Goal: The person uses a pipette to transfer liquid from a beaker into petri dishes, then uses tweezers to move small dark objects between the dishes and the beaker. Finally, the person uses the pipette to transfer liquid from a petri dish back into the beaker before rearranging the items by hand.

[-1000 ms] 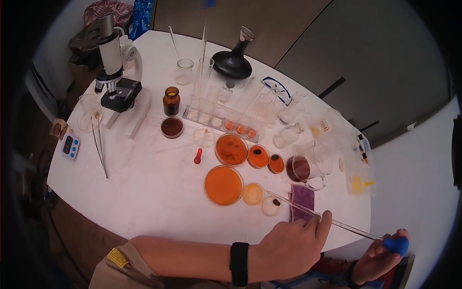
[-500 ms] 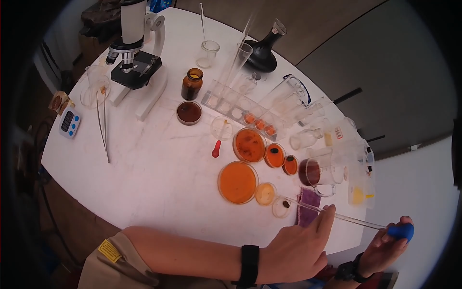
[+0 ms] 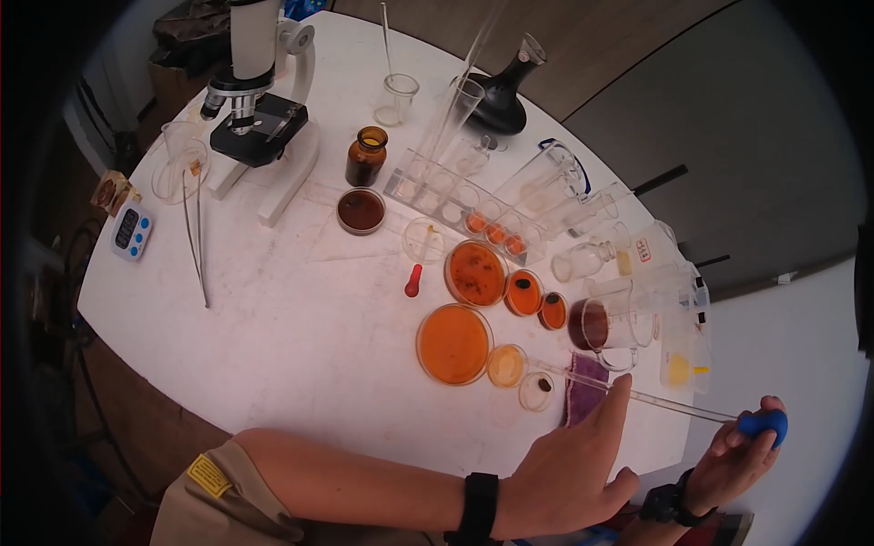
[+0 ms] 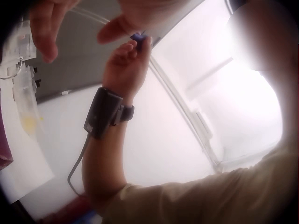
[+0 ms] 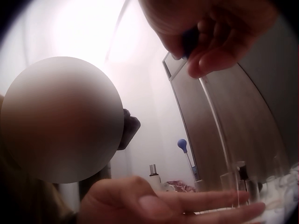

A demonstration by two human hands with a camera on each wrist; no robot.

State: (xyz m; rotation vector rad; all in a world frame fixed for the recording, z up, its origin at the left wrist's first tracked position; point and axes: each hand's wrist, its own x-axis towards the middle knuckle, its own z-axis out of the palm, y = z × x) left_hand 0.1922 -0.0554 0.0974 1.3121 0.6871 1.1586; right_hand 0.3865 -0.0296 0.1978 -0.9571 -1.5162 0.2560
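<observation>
My right hand (image 3: pixel 737 464) grips the blue rubber bulb (image 3: pixel 763 426) of a long glass pipette (image 3: pixel 678 406). The pipette slants down to the left over a purple cloth (image 3: pixel 585 387). Its tip lies close over a pale yellow dish (image 3: pixel 506 365) and a small clear dish (image 3: pixel 536 392) with a dark lump in it. Under the tube's middle, my left hand (image 3: pixel 564 473) has its fingers straight and its thumb spread apart, fingertips right at the glass. In the right wrist view, the tube (image 5: pixel 217 121) overlaps the straight left fingers (image 5: pixel 210 200).
Orange dishes (image 3: pixel 454 345) stand left of the pipette, near a glass measuring jug (image 3: pixel 628 318) of dark red liquid. Behind are a clear tube rack (image 3: pixel 437 205), a brown bottle (image 3: pixel 367 156) and a black flask (image 3: pixel 496 100). A microscope (image 3: pixel 259 127), tweezers (image 3: pixel 196 246) and a timer (image 3: pixel 132 231) stand left.
The head view has swung, shifting the table's things rightward and the microscope up out of frame. The left thumb has spread away from its fingers. The right hand still holds the pipette's bulb.
</observation>
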